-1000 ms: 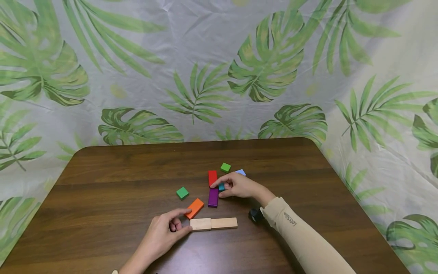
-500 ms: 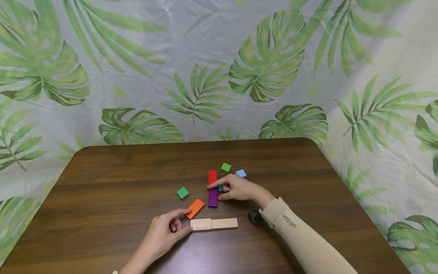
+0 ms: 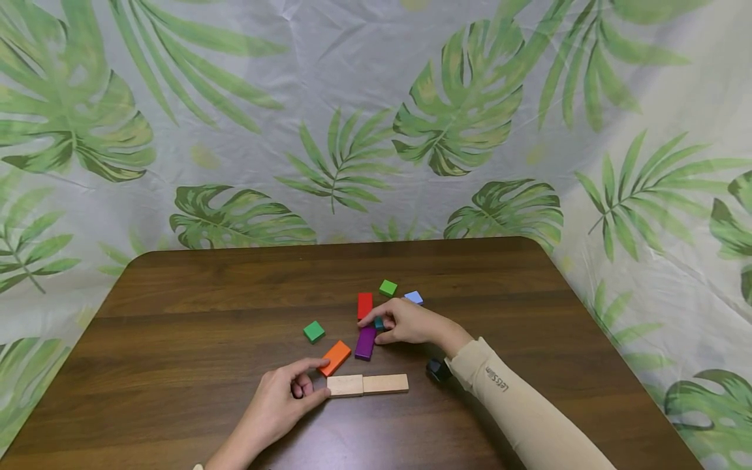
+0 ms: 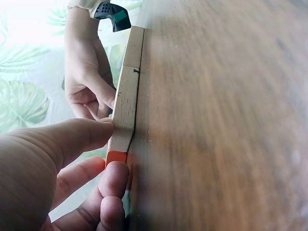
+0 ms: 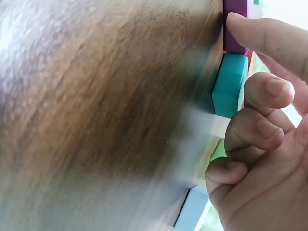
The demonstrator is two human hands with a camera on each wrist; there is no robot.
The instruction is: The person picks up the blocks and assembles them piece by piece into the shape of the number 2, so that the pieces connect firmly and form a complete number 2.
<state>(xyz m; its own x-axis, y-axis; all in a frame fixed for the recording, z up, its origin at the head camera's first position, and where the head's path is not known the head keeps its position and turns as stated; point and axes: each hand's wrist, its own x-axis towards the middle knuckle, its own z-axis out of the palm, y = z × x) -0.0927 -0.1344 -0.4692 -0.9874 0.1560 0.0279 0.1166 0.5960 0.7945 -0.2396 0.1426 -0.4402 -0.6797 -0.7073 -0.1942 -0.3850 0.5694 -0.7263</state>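
Your right hand (image 3: 411, 321) pinches the purple block (image 3: 365, 344) between thumb and index, its other fingers curled; the block lies flat on the table (image 3: 205, 313), nearer you than the red block (image 3: 365, 305). It looks like light, stiff painted wood, perhaps slick but sturdy; grip the long sides. The teal block (image 5: 230, 82) beside its far end crowds your fingers. Your left hand (image 3: 276, 398), thumb and index parted, touches the orange block (image 3: 336, 357) and plain wooden block (image 3: 344, 386), grasping neither.
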